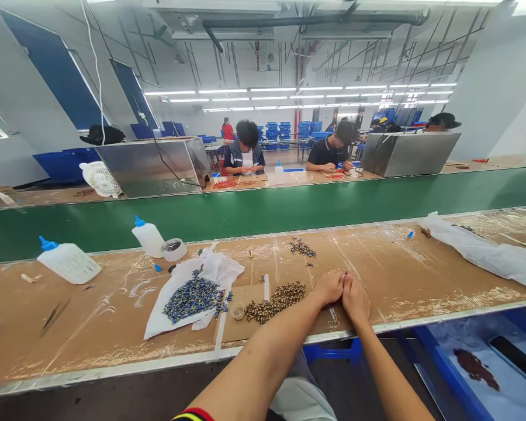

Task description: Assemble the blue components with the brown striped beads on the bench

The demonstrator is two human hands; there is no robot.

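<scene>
My left hand [329, 287] and my right hand [355, 299] rest together on the brown worktable [398, 275], knuckles touching, fingers curled inward. Whatever they pinch between them is hidden. Just left of my hands lies a heap of small brass-coloured parts [275, 300]. Further left a pile of small blue parts [194, 295] sits on a white sheet [170, 316]. A smaller cluster of blue-and-brass pieces [303, 248] lies beyond my hands.
Two white squeeze bottles with blue caps [68, 261] [148, 235] and a tape roll [174, 249] stand at the left. A green conveyor belt [263, 210] runs behind the table. Two workers [245, 155] [333, 153] sit across it. A white plastic bag [482, 251] lies right.
</scene>
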